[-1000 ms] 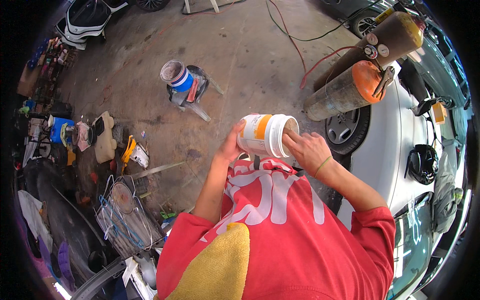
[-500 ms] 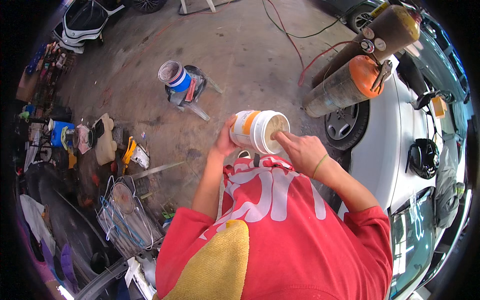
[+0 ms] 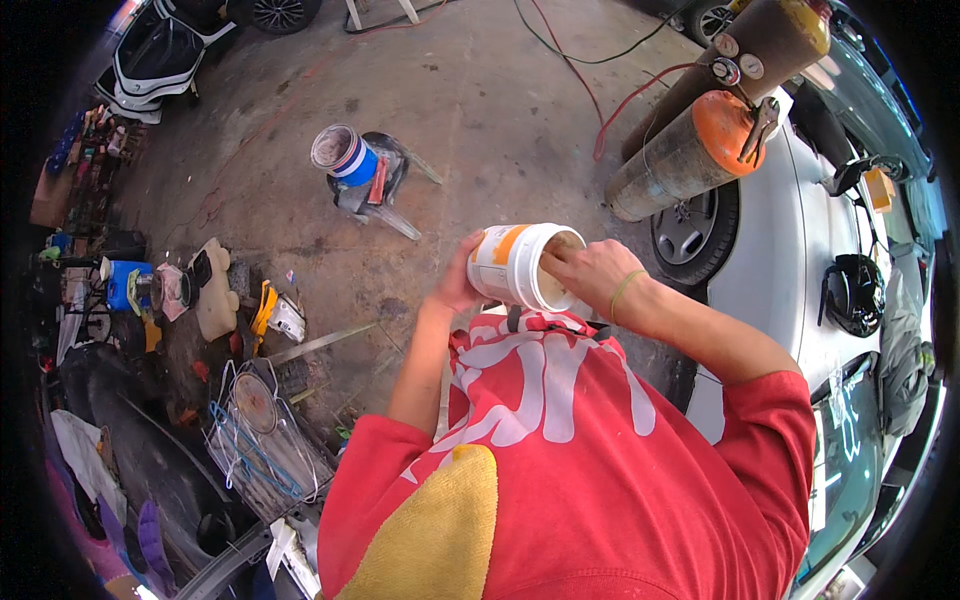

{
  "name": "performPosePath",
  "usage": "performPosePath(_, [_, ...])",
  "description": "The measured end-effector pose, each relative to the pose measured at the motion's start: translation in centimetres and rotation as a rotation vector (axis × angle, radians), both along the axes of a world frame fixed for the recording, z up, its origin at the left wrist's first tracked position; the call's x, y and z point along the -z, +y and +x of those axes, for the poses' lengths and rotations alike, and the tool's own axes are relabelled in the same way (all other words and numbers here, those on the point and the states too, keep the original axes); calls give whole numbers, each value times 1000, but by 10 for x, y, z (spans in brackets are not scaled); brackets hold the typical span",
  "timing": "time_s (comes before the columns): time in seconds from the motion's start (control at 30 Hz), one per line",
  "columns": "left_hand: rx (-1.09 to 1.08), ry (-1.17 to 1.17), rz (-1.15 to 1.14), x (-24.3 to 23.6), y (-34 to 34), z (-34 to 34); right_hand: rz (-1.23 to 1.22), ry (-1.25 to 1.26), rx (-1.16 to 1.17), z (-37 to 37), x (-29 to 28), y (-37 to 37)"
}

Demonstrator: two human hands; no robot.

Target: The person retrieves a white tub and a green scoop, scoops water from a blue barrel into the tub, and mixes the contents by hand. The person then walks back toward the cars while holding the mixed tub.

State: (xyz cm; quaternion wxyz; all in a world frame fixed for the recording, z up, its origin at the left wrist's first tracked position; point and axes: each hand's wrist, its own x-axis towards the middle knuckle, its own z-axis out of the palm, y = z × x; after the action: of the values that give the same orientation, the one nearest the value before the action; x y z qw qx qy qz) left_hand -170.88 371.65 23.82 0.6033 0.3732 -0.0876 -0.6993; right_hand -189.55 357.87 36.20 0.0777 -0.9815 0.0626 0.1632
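My left hand [image 3: 461, 277] is wrapped round the back end of a white plastic tub [image 3: 507, 265] with an orange-and-white label. The tub is tipped on its side over my lap, its open mouth turned to the right. Inside that mouth a beige, dusty-looking coating shows on the wall. My right hand [image 3: 602, 275] reaches into the opening with its fingers curled together. The fingertips lie hidden within the tub, so anything pinched there cannot be made out.
A blue-and-white bucket [image 3: 350, 160] and a red-handled tool [image 3: 378, 182] stand on a small dark stool [image 3: 385, 212] ahead. Gas cylinders [image 3: 672, 170] with gauges stand beside a white car [image 3: 775, 270] at right. Hoses cross the floor. Car parts and clutter lie left.
My right hand has gone deeper into the tub, its fingers now more curled. The tub has shifted slightly right, its mouth turned farther from me.
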Motion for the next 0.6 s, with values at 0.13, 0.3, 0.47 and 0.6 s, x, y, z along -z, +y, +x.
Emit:
performPosePath(0.13, [96, -160, -190, -2, -6, 5, 40, 96, 59, -3, -2, 3])
performPosePath(0.3, [45, -118, -209, 9, 6, -12, 264, 105, 200, -21, 23, 10])
performPosePath(0.47, [-62, -130, -156, 4, 6, -18, 165, -147, 253, -31, 18, 16])
performPosePath(0.6, [-3, -215, -223, -2, 0, -15, 62, -41, 300, -38, 34, 13])
